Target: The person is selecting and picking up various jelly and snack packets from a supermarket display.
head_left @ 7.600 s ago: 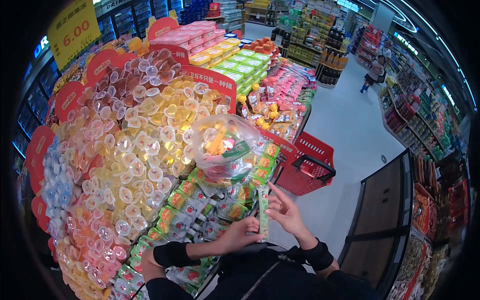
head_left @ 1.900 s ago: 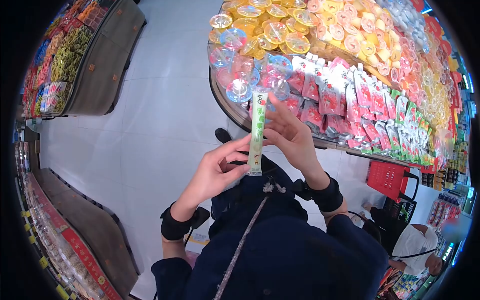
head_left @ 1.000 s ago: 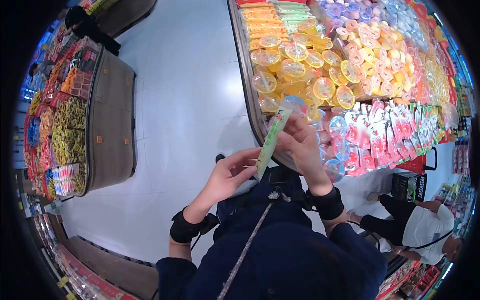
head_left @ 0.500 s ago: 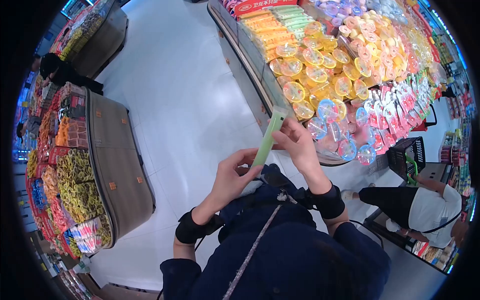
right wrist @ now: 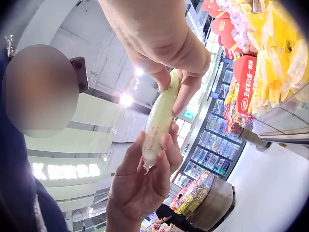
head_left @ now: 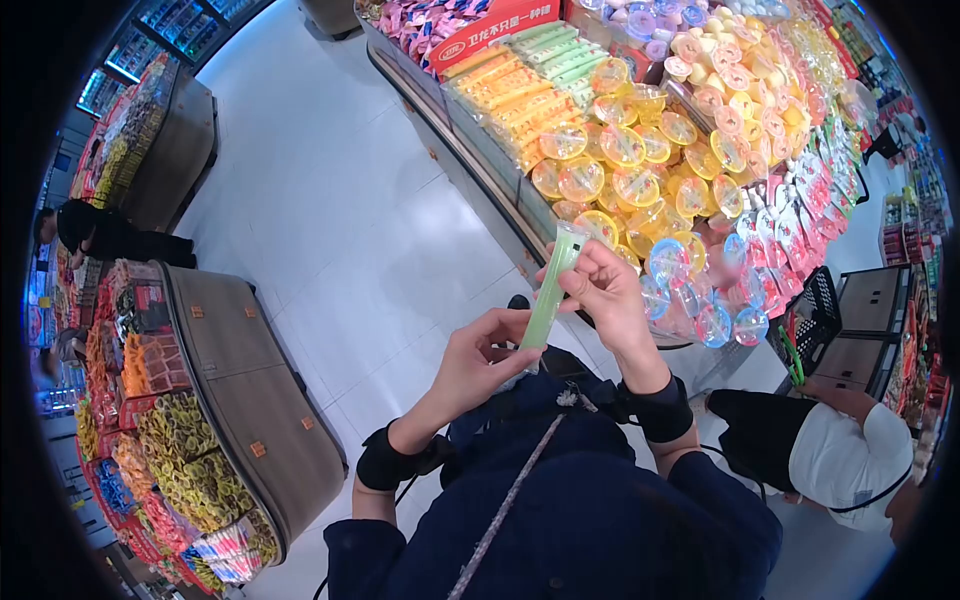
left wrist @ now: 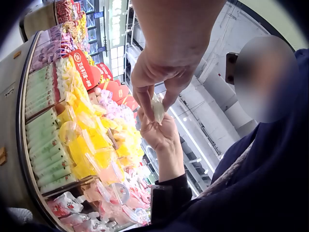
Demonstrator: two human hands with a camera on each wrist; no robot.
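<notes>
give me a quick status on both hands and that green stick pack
Left hand pinches the green stick pack at its lower end. Right hand pinches its upper end. Pack held tilted, clear of the jelly cup display. Nothing between the hands.

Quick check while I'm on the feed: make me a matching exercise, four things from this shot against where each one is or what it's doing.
Things:
1. left hand
2. right hand
3. green stick pack
4. black basket

Places or states:
A. on the floor, beside the snack display
B. pinches the lower end of the pack
C. held tilted between both hands
D. grips the upper part of the pack

Pairs: 1-B, 2-D, 3-C, 4-A
</notes>
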